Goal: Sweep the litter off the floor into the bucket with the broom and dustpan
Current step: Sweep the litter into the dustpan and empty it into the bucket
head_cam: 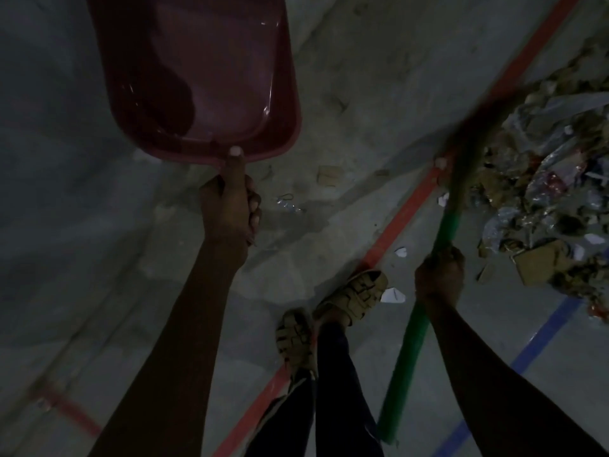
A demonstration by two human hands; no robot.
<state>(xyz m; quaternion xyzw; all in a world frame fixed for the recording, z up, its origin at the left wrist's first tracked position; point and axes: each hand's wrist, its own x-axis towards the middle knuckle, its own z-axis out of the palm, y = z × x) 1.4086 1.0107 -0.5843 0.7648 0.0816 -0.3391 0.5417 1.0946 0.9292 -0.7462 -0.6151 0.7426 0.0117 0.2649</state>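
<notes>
While the litter lies heaped at three o'clock on the floor, the right hand grips the green broom and the left hand grips the empty dustpan, raised at eleven o'clock. Best lower the pan's lip flat beside the heap, then sweep short strokes inward.

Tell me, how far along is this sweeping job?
Early, it seems. The red plastic dustpan in the left hand looks empty. The right hand grips the green-handled broom, its blurred head at the heap of paper, plastic and cardboard litter. Stray scraps dot the grey floor, and no bucket is in view.
</notes>
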